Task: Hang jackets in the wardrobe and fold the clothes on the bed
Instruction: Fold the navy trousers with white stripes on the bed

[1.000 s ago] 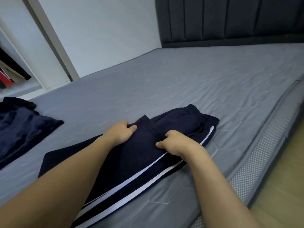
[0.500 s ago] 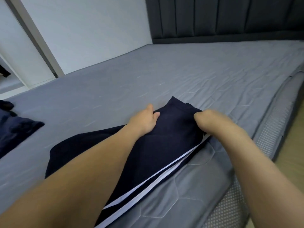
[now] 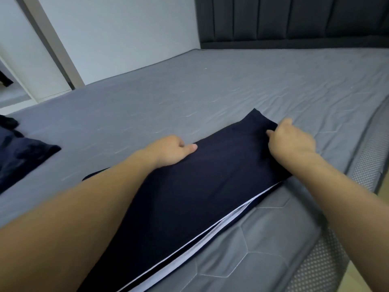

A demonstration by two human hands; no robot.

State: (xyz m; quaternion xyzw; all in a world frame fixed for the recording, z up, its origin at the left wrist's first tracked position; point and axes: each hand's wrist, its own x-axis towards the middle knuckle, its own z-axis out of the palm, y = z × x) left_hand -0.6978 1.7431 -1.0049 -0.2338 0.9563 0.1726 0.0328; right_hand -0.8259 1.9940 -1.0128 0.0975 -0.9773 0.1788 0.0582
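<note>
Navy fabric trousers with white side stripes lie folded lengthwise near the front edge of the grey quilted bed. Right hand pinches the far end of the cloth; left hand rests on its far edge, thumb on top — grip unclear. Crumpled dark blue garment well apart, at left.

Soft, even daylight, faint shadows under my arms; wide-angle bending at the edges, slight blur on my right hand.
</note>
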